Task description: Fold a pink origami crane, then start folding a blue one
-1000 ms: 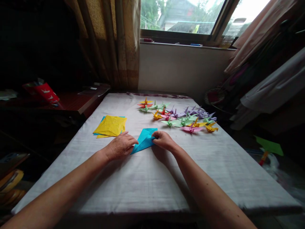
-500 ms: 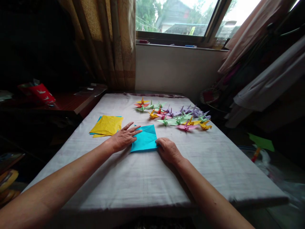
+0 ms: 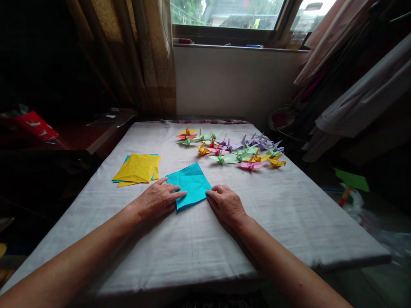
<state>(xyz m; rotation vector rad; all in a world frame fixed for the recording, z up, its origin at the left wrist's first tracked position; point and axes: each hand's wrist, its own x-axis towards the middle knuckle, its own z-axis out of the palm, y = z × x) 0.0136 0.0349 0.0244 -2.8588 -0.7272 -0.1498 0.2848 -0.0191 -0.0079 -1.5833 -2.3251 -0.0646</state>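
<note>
A blue square sheet of origami paper (image 3: 192, 184) lies on the cloth-covered table, turned at an angle, with faint crease lines across it. My left hand (image 3: 159, 197) rests at its left side, fingers apart, with the fingertips lying on the paper. At the right corner, my right hand (image 3: 227, 205) pinches the paper between thumb and curled fingers. Left of the hands is a pile of yellow paper sheets (image 3: 138, 167) with blue ones showing beneath. Beyond my right hand stand several folded paper cranes (image 3: 252, 164) in pink, yellow, green, purple and orange.
A white cloth (image 3: 180, 256) covers the table. On a dark side table at the left sits a red container (image 3: 35, 125). Curtains (image 3: 154, 55) and a window (image 3: 224, 15) are behind, and clothes (image 3: 362, 98) hang at the right.
The blue paper has been turned, so one corner now points away from me. My left hand has shifted nearer and left along its edge. The view has tilted down slightly.
</note>
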